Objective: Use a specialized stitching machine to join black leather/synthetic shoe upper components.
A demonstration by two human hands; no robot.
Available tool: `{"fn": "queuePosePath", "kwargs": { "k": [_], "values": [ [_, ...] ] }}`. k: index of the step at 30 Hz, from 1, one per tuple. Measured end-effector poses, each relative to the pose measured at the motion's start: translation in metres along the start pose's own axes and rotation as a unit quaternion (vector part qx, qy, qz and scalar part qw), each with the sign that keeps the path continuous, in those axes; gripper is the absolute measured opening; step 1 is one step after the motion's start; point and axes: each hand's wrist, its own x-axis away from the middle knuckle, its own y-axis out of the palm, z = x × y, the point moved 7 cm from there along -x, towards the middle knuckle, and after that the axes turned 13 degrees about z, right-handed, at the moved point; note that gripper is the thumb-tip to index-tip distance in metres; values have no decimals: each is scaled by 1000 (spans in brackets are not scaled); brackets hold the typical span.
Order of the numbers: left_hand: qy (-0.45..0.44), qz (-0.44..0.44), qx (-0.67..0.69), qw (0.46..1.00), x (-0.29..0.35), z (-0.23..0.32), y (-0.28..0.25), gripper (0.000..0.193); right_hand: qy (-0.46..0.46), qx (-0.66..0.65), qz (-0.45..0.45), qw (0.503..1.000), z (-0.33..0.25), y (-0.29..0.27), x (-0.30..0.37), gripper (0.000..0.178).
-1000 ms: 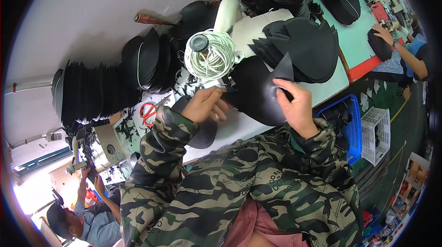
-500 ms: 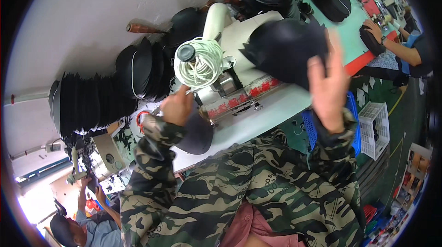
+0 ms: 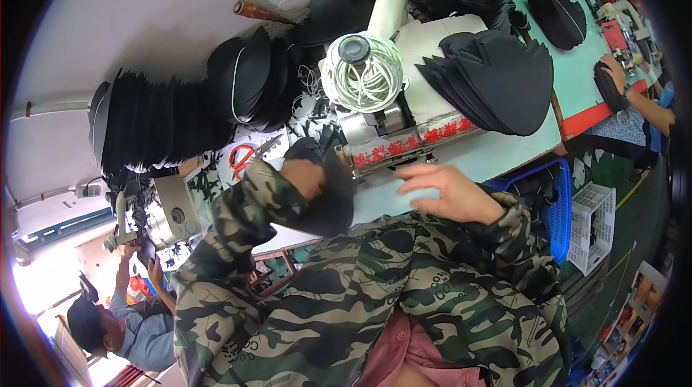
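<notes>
- The right hand [image 3: 455, 197], clasping a dark sheet a second ago, is now empty, fingers loosely spread above the white table [image 3: 479, 163].
- The left hand [image 3: 303, 176] has dropped from beside the machine [image 3: 411, 143] to the black piece [image 3: 335, 203] at the table's near left; its fingers are blurred, and whether they grip cannot be told.
- A fanned black pile [image 3: 501, 88] rests on the machine's right end.
- A coil of white cord [image 3: 367, 91] blocks part of the machine.
- Red-handled scissors [image 3: 254, 154] lie near the left sleeve; a blue basket [image 3: 562, 207] stands right.
</notes>
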Motion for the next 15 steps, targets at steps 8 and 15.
{"fn": "queuePosePath", "kwargs": {
  "k": [8,15],
  "values": [
    [-182,-220,600,747,-17,17,-4,24,154,-127,10,980,16,41,-10,33],
    [-245,-223,669,665,-42,-2,-36,24,213,-249,64,943,-1,72,-25,42]
  ]
}}
